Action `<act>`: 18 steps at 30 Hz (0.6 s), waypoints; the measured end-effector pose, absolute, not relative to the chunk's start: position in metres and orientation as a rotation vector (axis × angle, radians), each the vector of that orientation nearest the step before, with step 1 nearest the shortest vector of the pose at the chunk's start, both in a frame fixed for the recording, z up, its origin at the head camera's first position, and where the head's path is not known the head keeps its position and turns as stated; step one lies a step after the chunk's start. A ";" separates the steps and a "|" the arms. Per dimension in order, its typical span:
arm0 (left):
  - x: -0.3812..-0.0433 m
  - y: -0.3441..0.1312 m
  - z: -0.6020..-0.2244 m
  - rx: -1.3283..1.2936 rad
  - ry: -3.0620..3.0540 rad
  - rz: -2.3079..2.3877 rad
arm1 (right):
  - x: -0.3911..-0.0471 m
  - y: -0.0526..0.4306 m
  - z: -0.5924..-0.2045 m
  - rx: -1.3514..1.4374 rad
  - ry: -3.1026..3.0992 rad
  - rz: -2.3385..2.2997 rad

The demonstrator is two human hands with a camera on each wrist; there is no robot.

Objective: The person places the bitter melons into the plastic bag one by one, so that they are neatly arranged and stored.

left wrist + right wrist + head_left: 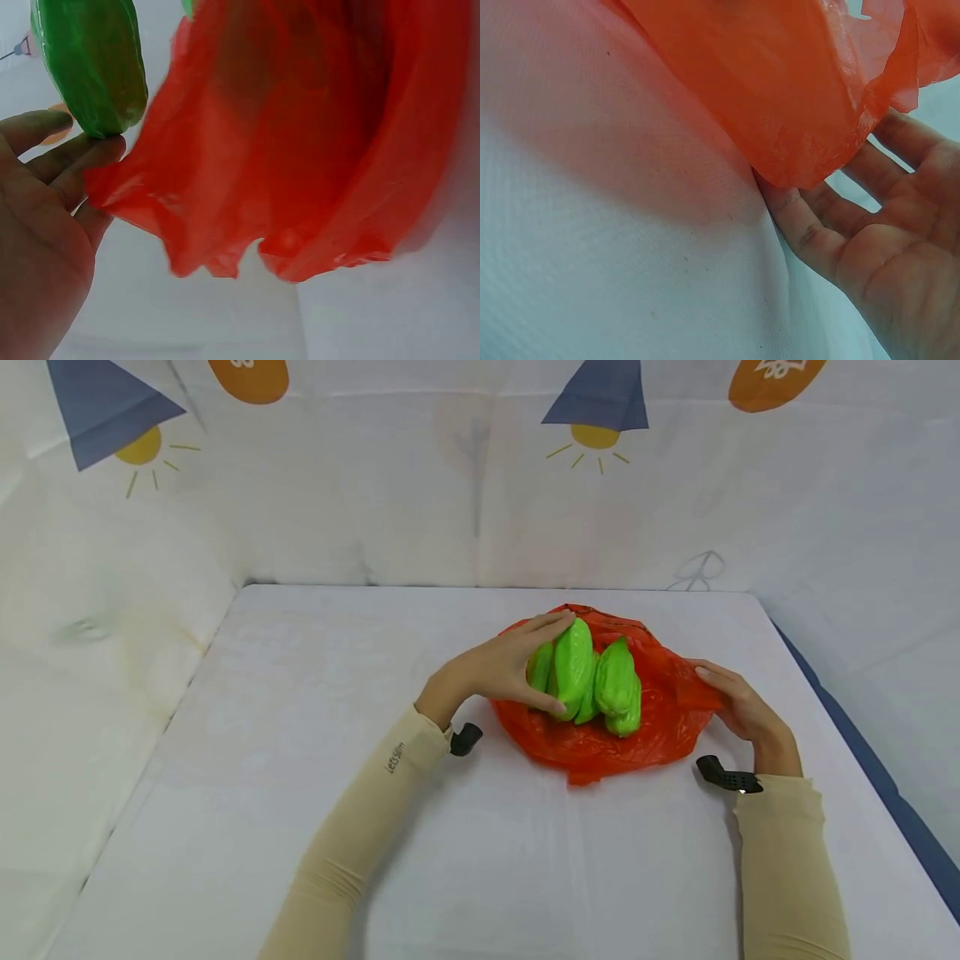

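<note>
Several bright green star fruit [615, 678], ribbed and glossy, lie on a spread red plastic bag [660, 727]. My left hand [504, 667] spans the tall star fruit [573, 664] near the bag's left side, thumb at its near end and fingertips at its far end. The left wrist view shows the end of that star fruit [94, 67] against my fingers, with a bag edge hanging beside them. At the bag's right edge, my right hand [738, 700] holds the plastic; in the right wrist view, the bag [780, 97] partly hides the fingertips.
The bag lies on a white-covered table [300, 693], right of centre and toward its far edge. Behind stands a white cloth wall [420, 485] with printed shapes. A black wrist camera [467, 739] sits on the left wrist, another black camera [726, 774] on the right.
</note>
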State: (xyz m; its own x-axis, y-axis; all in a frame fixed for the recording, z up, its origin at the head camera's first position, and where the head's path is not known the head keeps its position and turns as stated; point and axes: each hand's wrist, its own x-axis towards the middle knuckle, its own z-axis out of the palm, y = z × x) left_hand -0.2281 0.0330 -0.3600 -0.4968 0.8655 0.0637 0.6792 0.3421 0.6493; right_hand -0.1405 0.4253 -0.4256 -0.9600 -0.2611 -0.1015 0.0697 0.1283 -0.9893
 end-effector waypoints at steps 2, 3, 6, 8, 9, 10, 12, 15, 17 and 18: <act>-0.228 0.031 -0.365 1.362 2.328 0.907 | -0.141 0.425 -0.426 -0.196 2.145 -1.921; -0.228 0.031 -0.367 1.355 2.335 0.905 | -0.142 0.425 -0.426 -0.202 2.136 -1.927; -0.228 0.028 -0.373 1.319 2.357 0.903 | -0.143 0.424 -0.426 -0.224 2.110 -1.942; -0.227 0.028 -0.377 1.302 2.364 0.897 | -0.143 0.424 -0.426 -0.231 2.110 -1.939; -0.227 0.028 -0.380 1.296 2.370 0.888 | -0.143 0.424 -0.426 -0.231 2.112 -1.937; -0.226 0.028 -0.382 1.288 2.373 0.883 | -0.143 0.424 -0.425 -0.233 2.118 -1.931; -0.225 0.028 -0.385 1.278 2.380 0.869 | -0.142 0.424 -0.425 -0.229 2.122 -1.923; -0.225 0.029 -0.388 1.259 2.412 0.826 | -0.142 0.423 -0.424 -0.217 2.121 -1.918; -0.225 0.030 -0.389 1.252 2.433 0.792 | -0.142 0.424 -0.424 -0.206 2.114 -1.920; -0.225 0.031 -0.389 1.251 2.444 0.768 | -0.142 0.424 -0.423 -0.202 2.111 -1.918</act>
